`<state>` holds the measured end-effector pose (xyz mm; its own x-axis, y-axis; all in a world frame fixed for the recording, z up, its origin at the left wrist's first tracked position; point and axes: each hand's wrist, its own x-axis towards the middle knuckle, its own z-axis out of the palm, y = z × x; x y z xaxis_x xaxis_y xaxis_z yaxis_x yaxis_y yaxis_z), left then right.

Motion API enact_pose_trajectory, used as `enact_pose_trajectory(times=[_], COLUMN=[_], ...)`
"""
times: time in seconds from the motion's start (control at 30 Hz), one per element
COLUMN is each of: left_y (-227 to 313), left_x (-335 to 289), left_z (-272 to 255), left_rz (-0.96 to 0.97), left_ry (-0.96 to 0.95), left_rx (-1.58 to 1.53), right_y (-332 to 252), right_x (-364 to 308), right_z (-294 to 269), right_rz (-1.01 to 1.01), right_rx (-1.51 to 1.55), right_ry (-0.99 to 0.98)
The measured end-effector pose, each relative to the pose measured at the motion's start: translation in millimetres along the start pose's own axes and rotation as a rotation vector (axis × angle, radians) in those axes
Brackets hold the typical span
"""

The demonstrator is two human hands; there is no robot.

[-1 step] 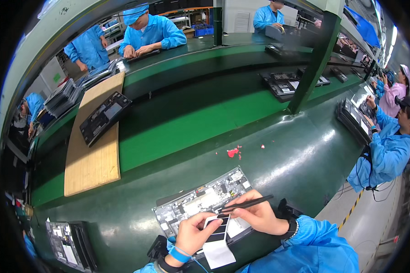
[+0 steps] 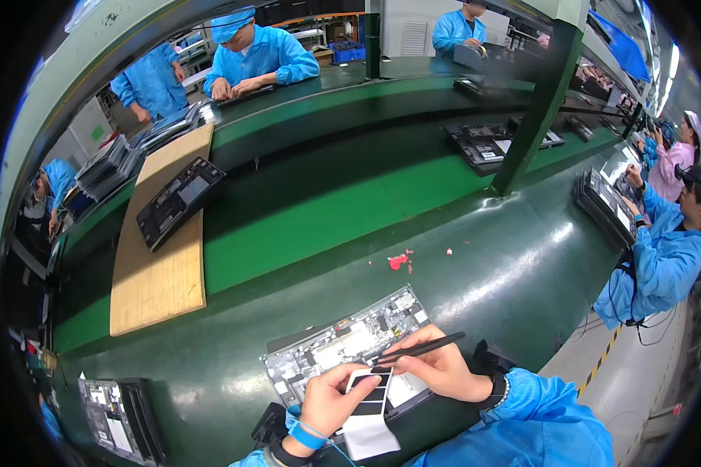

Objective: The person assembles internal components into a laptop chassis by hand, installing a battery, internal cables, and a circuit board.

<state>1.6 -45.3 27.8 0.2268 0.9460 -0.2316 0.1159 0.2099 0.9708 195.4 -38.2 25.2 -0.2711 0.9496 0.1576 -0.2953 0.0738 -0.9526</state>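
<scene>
My left hand [image 2: 327, 401] pinches a white backing sheet [image 2: 371, 437] between thumb and fingers. Black rectangular stickers [image 2: 375, 394] sit in a row on it, and its lower end hangs loose. Closed around black tweezers [image 2: 428, 346] is my right hand [image 2: 448, 373], with the tips pointing left at the top of the sheet. Whether the tips grip a sticker is too small to tell. Under both hands lies an opened laptop base [image 2: 343, 338], its circuit board and silver parts exposed; my hands cover its near side.
Red scraps [image 2: 398, 261] lie beyond the laptop. Stacked laptop bases [image 2: 121, 420] stand at the near left. Another base [image 2: 181, 201] rests on a wooden board [image 2: 160, 272] across the green bench. A green post [image 2: 537, 109] rises at right, near a co-worker in blue [image 2: 666, 253].
The hanging end of the backing sheet has shifted slightly left, and the rear end of the tweezers has moved a little left too. Both hands keep their grips.
</scene>
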Motion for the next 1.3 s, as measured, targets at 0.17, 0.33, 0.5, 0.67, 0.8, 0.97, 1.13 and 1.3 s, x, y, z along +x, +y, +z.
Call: enact_pose_trajectory(times=[0.17,0.33,0.5,0.67,0.8,0.97,1.13,1.3], left_y=[8,5,5,3,3,35,67,33], left_x=[0,-3,-3,-1,-1,-13,7,56], left_z=[0,-2,-3,-2,-2,-9,-10,-1], left_rz=[0.018,0.000,0.003,-0.013,0.041,-0.051,0.241,0.500], left_ry=[-0.017,-0.018,-0.020,-0.018,-0.001,-0.164,-0.303,-0.281], left_rx=[0.170,0.100,0.125,0.102,0.233,0.092,0.478,0.738], right_y=[-7,-10,-10,-3,-11,-41,-41,-37], right_x=[3,4,3,1,4,41,87,110], right_z=[-4,-4,-2,-2,-4,-43,-79,-80], right_rz=[0.132,0.141,0.136,0.123,0.028,0.097,0.102,0.221], right_rx=[0.071,0.022,-0.056,-0.095,-0.024,-0.123,-0.627,-0.668], right_ry=[-0.065,-0.071,-0.090,-0.067,-0.039,-0.027,-0.350,-0.510])
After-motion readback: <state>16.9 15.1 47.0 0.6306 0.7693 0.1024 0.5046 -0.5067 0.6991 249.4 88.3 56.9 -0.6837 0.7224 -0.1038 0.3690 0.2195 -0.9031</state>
